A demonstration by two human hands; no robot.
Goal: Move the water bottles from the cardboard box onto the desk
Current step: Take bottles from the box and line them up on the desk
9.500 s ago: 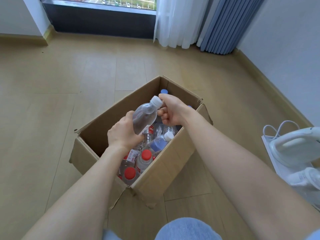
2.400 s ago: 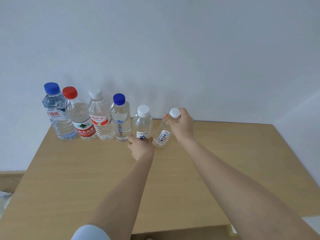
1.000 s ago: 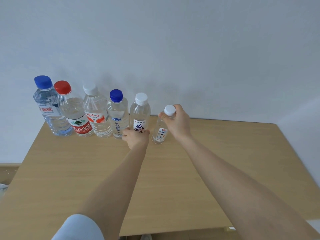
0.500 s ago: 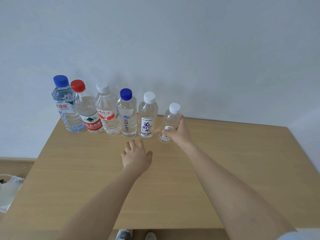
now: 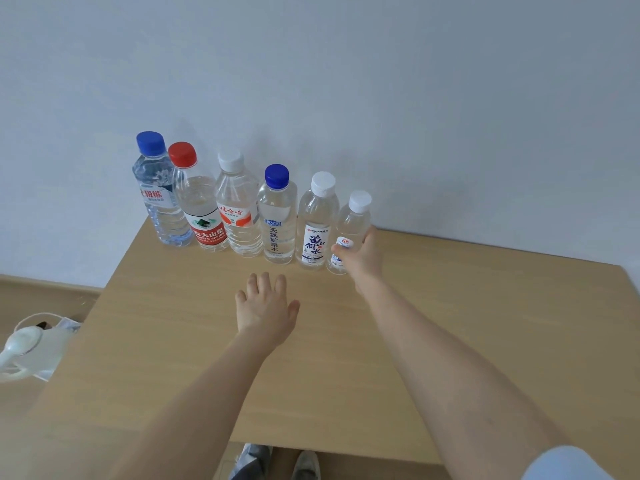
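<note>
On the light wooden desk (image 5: 346, 358) against the wall, six clear plastic water bottles (image 5: 242, 209) stand in row, your right hand (image 5: 362, 259) fingers clasp the smallest white-capped bottle (image 5: 351, 226), left hand (image 5: 265, 311) spread empty; the box is unseen.
</note>
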